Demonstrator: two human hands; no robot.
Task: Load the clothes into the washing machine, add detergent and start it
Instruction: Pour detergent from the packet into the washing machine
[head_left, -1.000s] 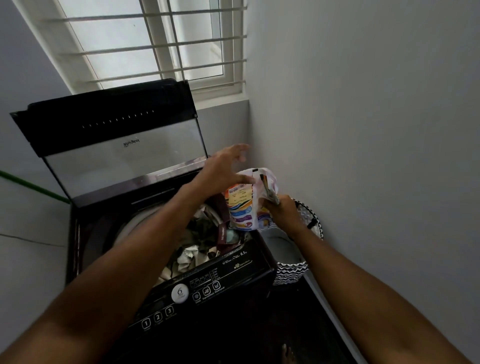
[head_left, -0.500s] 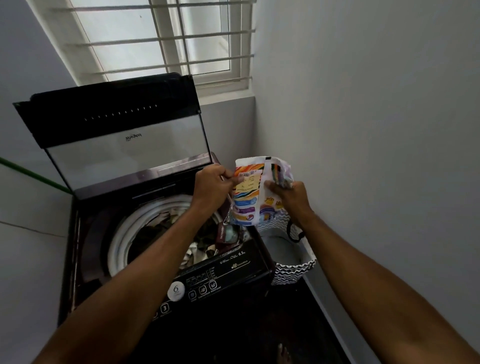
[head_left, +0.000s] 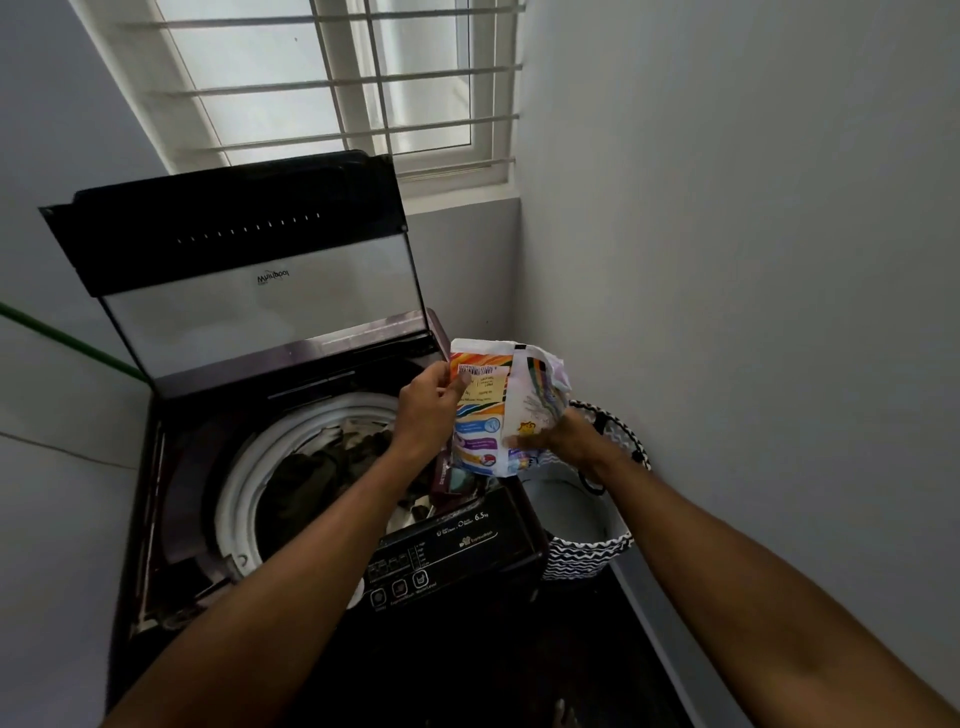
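A dark top-loading washing machine (head_left: 457, 551) stands with its glass lid (head_left: 260, 312) raised. Dark clothes (head_left: 332, 462) fill the white-rimmed drum. A colourful detergent pouch (head_left: 493, 410) is held upright over the machine's right front corner. My left hand (head_left: 426, 410) pinches the pouch's upper left edge. My right hand (head_left: 566, 439) grips its lower right side. A small dark open compartment (head_left: 457, 483) lies just under the pouch.
A black-and-white patterned laundry basket (head_left: 587, 556) stands on the floor between the machine and the right wall (head_left: 753, 312). A barred window (head_left: 337, 88) is behind the lid. The control panel (head_left: 415, 577) with buttons faces me. The floor below is dark.
My left hand went from open above the pouch to gripping its top edge. The pouch was lifted and straightened; my right hand slid down to its lower part.
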